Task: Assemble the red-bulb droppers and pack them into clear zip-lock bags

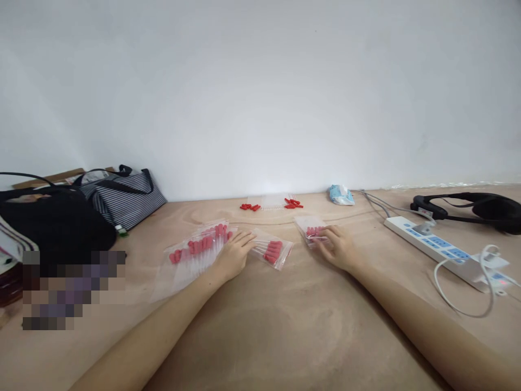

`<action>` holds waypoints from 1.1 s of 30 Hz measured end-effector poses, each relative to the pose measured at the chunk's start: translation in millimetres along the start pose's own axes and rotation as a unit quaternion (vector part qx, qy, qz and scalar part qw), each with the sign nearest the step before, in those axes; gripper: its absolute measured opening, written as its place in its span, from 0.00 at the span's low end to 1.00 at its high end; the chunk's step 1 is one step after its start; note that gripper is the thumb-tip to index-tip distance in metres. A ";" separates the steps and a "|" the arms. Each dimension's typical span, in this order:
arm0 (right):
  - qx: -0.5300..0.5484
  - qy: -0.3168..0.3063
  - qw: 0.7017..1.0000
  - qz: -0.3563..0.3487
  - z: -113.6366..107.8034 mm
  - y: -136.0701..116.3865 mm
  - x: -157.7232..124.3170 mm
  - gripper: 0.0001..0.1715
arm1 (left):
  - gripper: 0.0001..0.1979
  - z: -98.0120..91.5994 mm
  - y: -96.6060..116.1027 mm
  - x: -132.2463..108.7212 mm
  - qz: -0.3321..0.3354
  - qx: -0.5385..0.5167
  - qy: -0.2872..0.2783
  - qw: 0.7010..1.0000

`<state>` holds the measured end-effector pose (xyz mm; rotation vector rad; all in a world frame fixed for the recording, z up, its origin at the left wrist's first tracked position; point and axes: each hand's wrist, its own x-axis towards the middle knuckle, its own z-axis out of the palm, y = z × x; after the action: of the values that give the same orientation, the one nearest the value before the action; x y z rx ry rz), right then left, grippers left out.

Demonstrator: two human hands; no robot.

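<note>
My left hand (pixel 235 255) lies with its fingers stretched out over the left end of a clear zip bag (pixel 287 255). Inside that bag, several droppers show red rubber bulbs (pixel 273 251) and thin pale stems. Left of this hand, overlapping zip bags (pixel 185 266) hold more droppers with red bulbs (pixel 199 245). My right hand (pixel 338 248) has its thumb and fingers closed on the edge of another small zip bag (pixel 303 222), with red bulbs (pixel 315 232) showing in it. The fingers hide part of its contents.
Loose red bulbs lie in two groups (pixel 249 207) (pixel 293 203) near the wall, with clear tubes (pixel 273 206) between. A blue-white crumpled packet (pixel 341 195), power strip (pixel 439 244) with cables and black headset (pixel 468 209) are right. A striped bag (pixel 128 198) and black bag (pixel 57 222) stand left.
</note>
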<state>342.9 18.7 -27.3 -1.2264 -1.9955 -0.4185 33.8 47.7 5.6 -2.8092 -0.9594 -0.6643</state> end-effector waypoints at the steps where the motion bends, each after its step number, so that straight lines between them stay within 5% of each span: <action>1: 0.034 -0.025 0.999 -0.027 2.9 -8.2 2.4 0.10 | 0.15 2.1 5.0 -0.5 -0.020 -0.015 0.015 1.000; 7: 0.100 -0.117 0.983 -0.096 27.4 -42.1 21.9 0.19 | 0.29 16.8 35.0 2.2 -0.004 -0.076 -0.034 0.997; 12: 0.060 -0.112 0.986 -0.111 39.6 -52.7 30.7 0.09 | 0.13 17.7 15.5 11.8 0.102 -0.032 0.001 0.994; 20: -0.019 -0.055 0.992 -0.111 41.8 -74.4 23.8 0.10 | 0.13 19.3 2.8 -1.7 0.234 0.111 0.090 0.962; 26: 0.081 -0.081 0.979 -0.166 29.8 -58.4 24.4 0.11 | 0.14 21.6 -5.1 -1.2 0.207 0.049 0.114 0.970; 33: -0.006 -0.077 0.974 -0.211 37.4 -47.0 25.9 0.11 | 0.12 23.5 -10.9 -0.9 0.118 0.016 0.124 0.985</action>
<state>279.5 34.7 -28.5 -0.8551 -2.3959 -0.5545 35.4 61.3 -16.4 -2.6686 -0.5775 -0.9253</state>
